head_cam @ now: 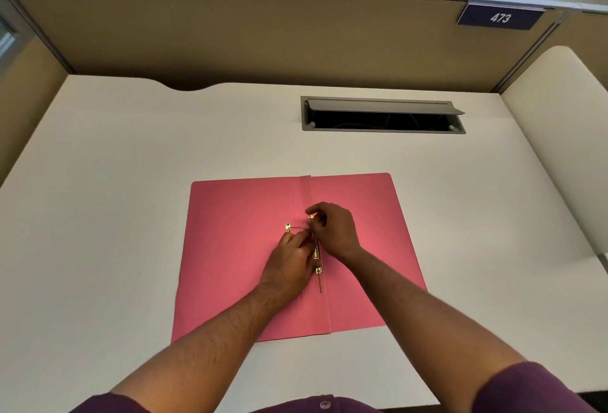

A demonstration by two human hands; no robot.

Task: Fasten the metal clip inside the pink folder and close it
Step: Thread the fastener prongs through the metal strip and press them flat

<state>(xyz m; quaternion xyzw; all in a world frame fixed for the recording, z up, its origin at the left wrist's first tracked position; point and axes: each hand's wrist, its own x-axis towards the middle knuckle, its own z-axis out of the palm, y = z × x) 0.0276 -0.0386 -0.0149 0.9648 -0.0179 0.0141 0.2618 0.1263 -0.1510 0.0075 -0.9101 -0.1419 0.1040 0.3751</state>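
Spreading across the near middle of the pale counter (pixel 131 182), the pink folder (pixel 237 264) lies fully open and flat, both covers down, its spine crease running away from the person. Behind it a grey cable hatch (pixel 383 114) is set into the counter, well apart from the work.

Both forearms reach in over the near edge and meet at the crease. The left hand (pixel 289 268) rests on the left cover with its fingers curled in toward the fold, apparently pinching a thin dark prong. The right hand (pixel 335 231) arches over the crease from the other side, fingers bent and close together around the upper part of the fastener. How firmly either grips cannot be told, since the fingertips hide each other.

The metal clip (pixel 317 258) is a slim brass-coloured strip along the crease, with small brass tabs showing beside and below the hands and a dark prong jutting toward the person.

The likely risk is a prong springing out from under its slide if the fingers let go before it is tucked. A prong left standing would likely crease or pierce the cover on closing. The covers lie loose, so a sideways push could shift the folder.
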